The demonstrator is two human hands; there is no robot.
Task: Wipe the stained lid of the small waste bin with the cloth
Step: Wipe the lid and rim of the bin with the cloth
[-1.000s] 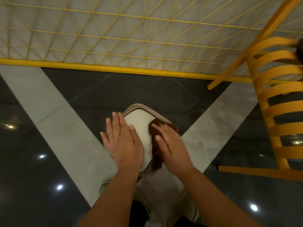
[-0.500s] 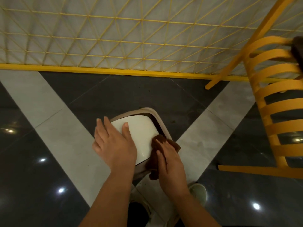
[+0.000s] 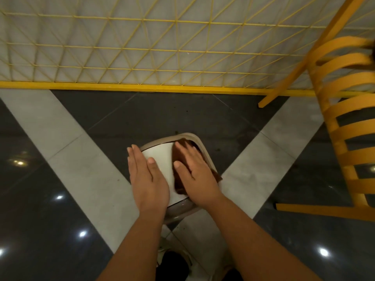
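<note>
Two hands are laid flat on the lid [image 3: 162, 159] at lower centre: the left hand [image 3: 147, 180] steadies its left edge, fingers pressed together and holding nothing; the right hand [image 3: 195, 176] presses the cloth [image 3: 178, 157] down, fingers slightly spread. The bin [image 3: 204, 148] could be tipped or slid on the glossy floor [image 3: 60, 230] by uneven pressure. A chair [image 3: 349, 126] stands at right, well apart, and nothing blocks the wiping.
</note>
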